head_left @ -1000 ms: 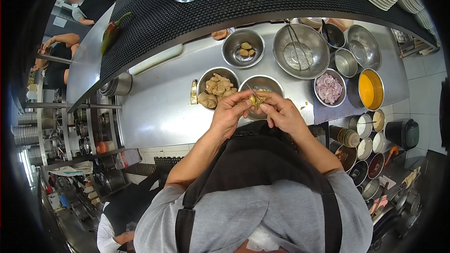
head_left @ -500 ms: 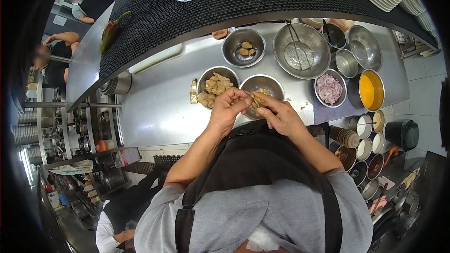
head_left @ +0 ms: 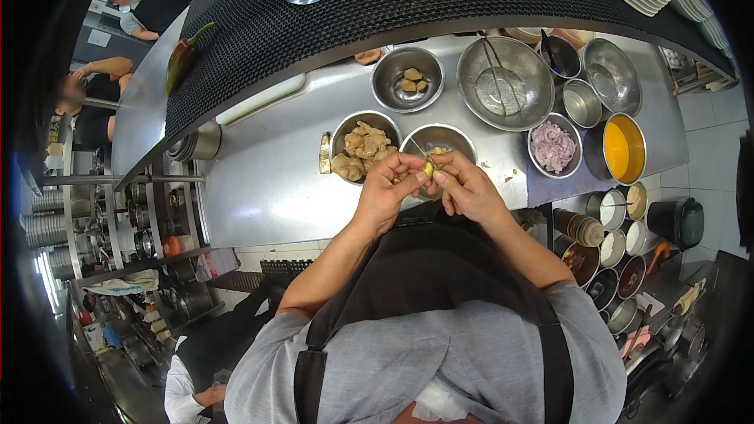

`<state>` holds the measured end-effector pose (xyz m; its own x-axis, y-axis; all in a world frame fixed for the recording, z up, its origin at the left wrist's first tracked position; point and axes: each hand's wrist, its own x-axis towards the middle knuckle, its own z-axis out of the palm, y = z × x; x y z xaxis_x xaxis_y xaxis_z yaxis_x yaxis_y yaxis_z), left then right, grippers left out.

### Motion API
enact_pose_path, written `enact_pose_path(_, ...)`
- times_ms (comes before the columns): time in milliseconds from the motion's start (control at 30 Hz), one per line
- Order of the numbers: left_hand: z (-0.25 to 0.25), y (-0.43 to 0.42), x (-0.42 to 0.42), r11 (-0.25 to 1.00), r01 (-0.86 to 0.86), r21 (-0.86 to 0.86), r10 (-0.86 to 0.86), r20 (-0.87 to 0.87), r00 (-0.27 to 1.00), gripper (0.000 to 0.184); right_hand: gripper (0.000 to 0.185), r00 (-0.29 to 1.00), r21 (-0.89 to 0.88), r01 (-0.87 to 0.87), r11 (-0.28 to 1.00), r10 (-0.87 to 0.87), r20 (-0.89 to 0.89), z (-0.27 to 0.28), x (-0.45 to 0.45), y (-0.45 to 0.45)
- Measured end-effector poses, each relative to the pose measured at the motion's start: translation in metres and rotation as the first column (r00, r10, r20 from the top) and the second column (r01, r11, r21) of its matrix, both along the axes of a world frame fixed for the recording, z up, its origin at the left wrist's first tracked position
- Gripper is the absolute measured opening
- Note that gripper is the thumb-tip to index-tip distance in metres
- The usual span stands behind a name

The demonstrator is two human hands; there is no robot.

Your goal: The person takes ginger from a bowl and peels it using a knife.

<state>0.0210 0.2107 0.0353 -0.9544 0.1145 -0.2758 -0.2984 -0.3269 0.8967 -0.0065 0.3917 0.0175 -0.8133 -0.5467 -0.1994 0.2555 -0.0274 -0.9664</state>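
Closely Does It: Fingertip Work in a Restaurant Kitchen

A small yellow piece of ginger (head_left: 428, 169) sits between the meeting fingertips of a person in a dark apron (head_left: 455, 275), held over the near side of a steel bowl (head_left: 457, 136). The left hand (head_left: 382, 196) pinches the piece with thumb and forefinger, leaving scarcely any gap. The fingers of the right hand (head_left: 473, 190) curl in to the same spot, nearly closed; whether they grip the ginger, the tool or both cannot be told. A thin metal blade (head_left: 420, 146) juts from among the fingertips, angled away from the body and slightly left, its handle hidden.

The step in hand appears to be paring or scraping skin from the piece. The next move seems to call for a steady left pinch and a short, controlled stroke that keeps the edge clear of both thumbs.

Partly beneath the fingertips and just beyond them, the steel bowl holds pale bits too small to make out. Just left of the left fingers, a second bowl (head_left: 385, 121) is heaped with ginger knobs (head_left: 366, 141). Farther beyond the fingers, a third bowl (head_left: 388, 78) holds a few smooth pieces (head_left: 412, 75), apparently peeled. Well right of the right fingers stands a bowl of sliced onion (head_left: 556, 175).
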Motion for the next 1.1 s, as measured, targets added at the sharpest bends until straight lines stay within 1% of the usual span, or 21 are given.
enact_pose_path(33, 0.0, 0.0, -0.001, 0.996, -0.016, 0.089, 0.015, 0.012, 1.0, 0.016, 0.032, 1.0, -0.01, 0.012, 1.0, -0.012, 0.025, 0.004, 0.001, 0.001)
enact_pose_path(100, -0.001, -0.004, -0.005, 0.992, -0.047, 0.118, 0.045, 0.023, 0.999, 0.018, 0.035, 0.999, -0.021, 0.019, 1.0, -0.018, 0.049, 0.01, 0.001, 0.001)
enact_pose_path(167, -0.001, -0.01, -0.009, 0.986, -0.079, 0.144, 0.075, 0.037, 0.997, 0.021, 0.042, 0.998, 0.029, 0.061, 0.998, -0.06, -0.036, 0.012, 0.002, 0.002)
enact_pose_path(200, 0.0, -0.012, -0.011, 0.985, -0.079, 0.156, 0.072, 0.054, 0.996, 0.023, 0.042, 0.998, 0.028, 0.061, 0.998, -0.06, -0.035, 0.011, 0.001, 0.003)
enact_pose_path(267, 0.001, -0.013, -0.012, 0.983, -0.076, 0.17, 0.065, 0.071, 0.995, 0.025, 0.044, 0.993, 0.086, -0.008, 0.996, 0.018, -0.114, 0.007, -0.001, 0.006)
enact_pose_path(333, 0.002, -0.013, -0.014, 0.97, -0.118, 0.214, 0.102, 0.082, 0.991, 0.026, 0.043, 0.994, 0.095, 0.005, 0.995, 0.005, -0.106, 0.009, -0.001, 0.006)
enact_pose_path(400, 0.002, -0.011, -0.013, 0.972, -0.129, 0.199, 0.115, 0.083, 0.99, 0.025, 0.041, 0.995, 0.103, 0.014, 0.995, -0.003, -0.097, 0.01, 0.0, 0.005)
enact_pose_path(467, 0.002, -0.01, -0.013, 0.973, -0.14, 0.183, 0.126, 0.086, 0.988, 0.024, 0.042, 0.982, 0.124, 0.026, 0.992, -0.002, -0.187, 0.008, 0.001, 0.003)
enact_pose_path(600, 0.002, -0.011, -0.013, 0.972, -0.128, 0.197, 0.108, 0.109, 0.988, 0.023, 0.043, 0.979, 0.159, -0.002, 0.987, 0.034, -0.199, 0.019, 0.004, 0.0)
enact_pose_path(667, 0.002, -0.009, -0.013, 0.97, -0.13, 0.206, 0.108, 0.112, 0.988, 0.022, 0.044, 0.963, 0.172, -0.002, 0.985, 0.049, -0.267, 0.025, 0.005, -0.002)
enact_pose_path(733, 0.004, -0.008, -0.013, 0.963, -0.121, 0.24, 0.096, 0.111, 0.989, 0.022, 0.044, 0.96, 0.172, 0.003, 0.985, 0.045, -0.277, 0.024, 0.004, -0.002)
enact_pose_path(933, 0.003, -0.006, -0.013, 0.96, -0.112, 0.259, 0.085, 0.113, 0.99, 0.021, 0.044, 0.95, 0.168, 0.011, 0.986, 0.043, -0.311, 0.023, 0.004, 0.0)
enact_pose_path(1100, 0.001, -0.005, -0.012, 0.966, -0.106, 0.236, 0.086, 0.093, 0.992, 0.02, 0.044, 0.945, 0.162, 0.02, 0.987, 0.035, -0.325, 0.019, 0.004, 0.0)
